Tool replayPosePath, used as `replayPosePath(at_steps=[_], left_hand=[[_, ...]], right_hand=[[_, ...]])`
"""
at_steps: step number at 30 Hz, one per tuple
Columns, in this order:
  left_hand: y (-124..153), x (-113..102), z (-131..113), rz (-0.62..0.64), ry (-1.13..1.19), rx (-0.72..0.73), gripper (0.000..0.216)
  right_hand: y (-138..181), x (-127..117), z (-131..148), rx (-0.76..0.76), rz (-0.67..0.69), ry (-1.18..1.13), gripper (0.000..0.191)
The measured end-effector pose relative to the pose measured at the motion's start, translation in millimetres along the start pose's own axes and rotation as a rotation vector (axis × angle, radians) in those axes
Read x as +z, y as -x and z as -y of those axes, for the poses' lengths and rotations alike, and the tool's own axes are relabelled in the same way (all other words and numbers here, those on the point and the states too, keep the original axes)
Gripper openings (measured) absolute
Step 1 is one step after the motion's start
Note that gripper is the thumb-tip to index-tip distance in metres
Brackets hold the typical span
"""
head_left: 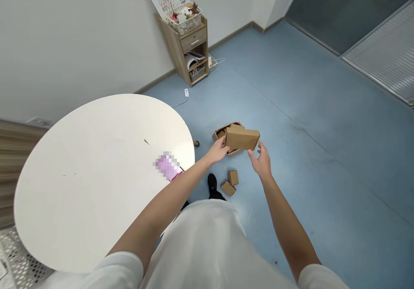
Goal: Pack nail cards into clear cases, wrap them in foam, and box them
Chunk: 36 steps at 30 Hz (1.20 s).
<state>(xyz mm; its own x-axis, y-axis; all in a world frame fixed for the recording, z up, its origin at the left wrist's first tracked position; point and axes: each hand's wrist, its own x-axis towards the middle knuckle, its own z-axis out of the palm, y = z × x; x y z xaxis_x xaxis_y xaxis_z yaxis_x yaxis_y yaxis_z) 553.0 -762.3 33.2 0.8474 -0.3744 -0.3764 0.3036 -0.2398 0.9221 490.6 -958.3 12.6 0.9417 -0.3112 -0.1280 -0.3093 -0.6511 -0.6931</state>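
A flat brown cardboard box (242,139) is held up in front of me over the floor. My left hand (218,150) grips its left end, thumb along the lower edge. Close to the right end is my right hand (261,161), its thumb and fingers apart; whether the fingertips touch the cardboard I cannot tell. Below and behind the held box, an open carton (216,136) with smaller brown boxes inside is partly hidden. Two small cardboard boxes, one (233,177) squarer and one (228,188) turned at an angle, lie on the floor by my foot.
A round white table (97,172) stands at my left, with a blurred pink phone-like item (168,167) near its edge. Against the wall is a wooden cabinet (194,43) carrying a white basket (190,23). A white power plug (186,92) and cord lie on the blue floor.
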Motion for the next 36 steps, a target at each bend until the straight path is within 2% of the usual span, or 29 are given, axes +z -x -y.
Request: replayPosePath(at_steps=[3, 7, 12, 16, 21, 25, 29, 32, 36], left_hand=[[13, -1, 4, 0.032, -0.001, -0.109, 0.056], [45, -16, 21, -0.025, -0.031, -0.23, 0.057], [101, -50, 39, -0.083, 0.006, -0.24, 0.053], [164, -85, 55, -0.17, 0.098, -0.246, 0.054], [255, -124, 91, -0.378, 0.26, -0.286, 0.053], [317, -140, 130, -0.56, 0.399, -0.278, 0.051], [364, -147, 168, -0.76, 0.438, -0.246, 0.048], [395, -150, 192, -0.903, 0.418, -0.249, 0.05], [426, -151, 221, -0.953, 0.401, -0.289, 0.05]], right_hand=[[7, 4, -4, -0.002, -0.054, 0.026, 0.066], [20, 16, -5, 0.047, -0.026, 0.003, 0.064], [34, 30, 8, 0.015, 0.006, -0.031, 0.063], [50, 49, 34, -0.089, 0.039, -0.035, 0.063], [85, 90, 86, -0.29, 0.204, -0.02, 0.057], [126, 129, 132, -0.465, 0.359, 0.046, 0.047], [175, 169, 167, -0.619, 0.502, 0.106, 0.035], [212, 196, 184, -0.694, 0.612, 0.134, 0.034], [250, 223, 196, -0.766, 0.755, 0.174, 0.034]])
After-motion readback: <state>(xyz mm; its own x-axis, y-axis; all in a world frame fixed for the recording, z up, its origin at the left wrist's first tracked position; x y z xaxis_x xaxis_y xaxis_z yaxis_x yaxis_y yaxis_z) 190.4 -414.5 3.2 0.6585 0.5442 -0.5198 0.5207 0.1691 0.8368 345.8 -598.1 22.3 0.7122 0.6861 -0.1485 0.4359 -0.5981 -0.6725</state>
